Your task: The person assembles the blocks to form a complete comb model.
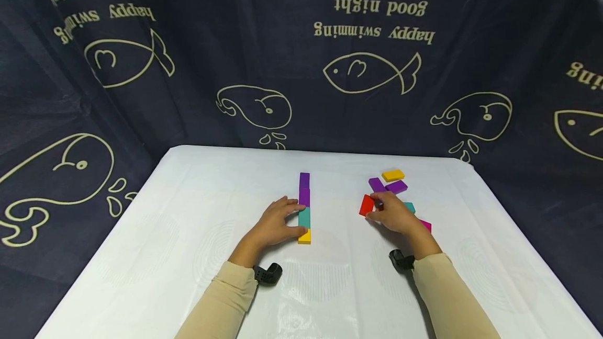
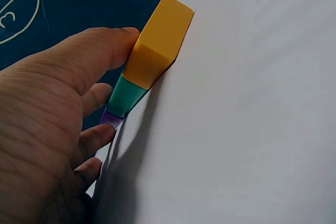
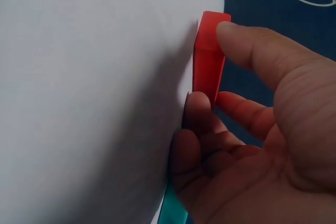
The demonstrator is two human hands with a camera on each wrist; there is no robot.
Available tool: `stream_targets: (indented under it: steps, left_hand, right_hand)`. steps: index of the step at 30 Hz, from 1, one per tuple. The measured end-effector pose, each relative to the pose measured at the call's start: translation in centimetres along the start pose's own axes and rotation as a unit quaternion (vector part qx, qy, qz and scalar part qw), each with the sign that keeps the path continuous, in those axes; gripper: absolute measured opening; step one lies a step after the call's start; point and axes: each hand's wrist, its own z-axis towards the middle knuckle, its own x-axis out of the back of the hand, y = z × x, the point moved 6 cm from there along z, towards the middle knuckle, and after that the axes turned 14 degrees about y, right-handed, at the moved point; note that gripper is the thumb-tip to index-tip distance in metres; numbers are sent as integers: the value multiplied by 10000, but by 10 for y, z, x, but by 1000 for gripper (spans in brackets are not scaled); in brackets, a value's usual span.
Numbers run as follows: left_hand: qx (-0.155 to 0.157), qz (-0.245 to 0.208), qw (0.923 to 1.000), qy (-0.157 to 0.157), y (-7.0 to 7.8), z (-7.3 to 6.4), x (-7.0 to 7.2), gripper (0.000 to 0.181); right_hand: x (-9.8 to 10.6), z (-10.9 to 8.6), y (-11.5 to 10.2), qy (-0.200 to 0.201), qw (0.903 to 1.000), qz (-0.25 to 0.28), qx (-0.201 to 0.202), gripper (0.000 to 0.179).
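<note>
A straight row of blocks stands mid-table: two purple blocks [image 1: 304, 197] at the far end, a teal block [image 1: 304, 218], then a yellow block [image 1: 304, 238] nearest me. My left hand [image 1: 275, 224] rests against the row's left side, thumb at the yellow block and fingertips farther along by the teal one. To the right, my right hand [image 1: 397, 214] pinches a red block [image 1: 366, 205] between thumb and fingers. In the right wrist view, the thumb [image 3: 247, 45] lies on the red block's near end, with a teal block [image 3: 173, 208] below the curled fingers.
Beyond and around my right hand lie loose blocks: a yellow one [image 1: 393, 175], two purple ones [image 1: 397, 187], a teal one [image 1: 410, 207] and a magenta one [image 1: 426, 225], some partly hidden. A white cloth [image 1: 212, 182] covers the table. A dark printed curtain [image 1: 292, 41] hangs behind.
</note>
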Motion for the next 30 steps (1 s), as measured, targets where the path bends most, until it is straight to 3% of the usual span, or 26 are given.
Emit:
stream_targets:
  steps: [22,30]
  left_hand:
    - [-46,-29,10000,-19,0,0,-1,59]
    - [-116,-25,9999,-5,0,0,-1,60]
  right_hand:
    - [0,-2,0,-48,9996,194,-193,58]
    - [0,-11,-18,7,9980,629,94,53]
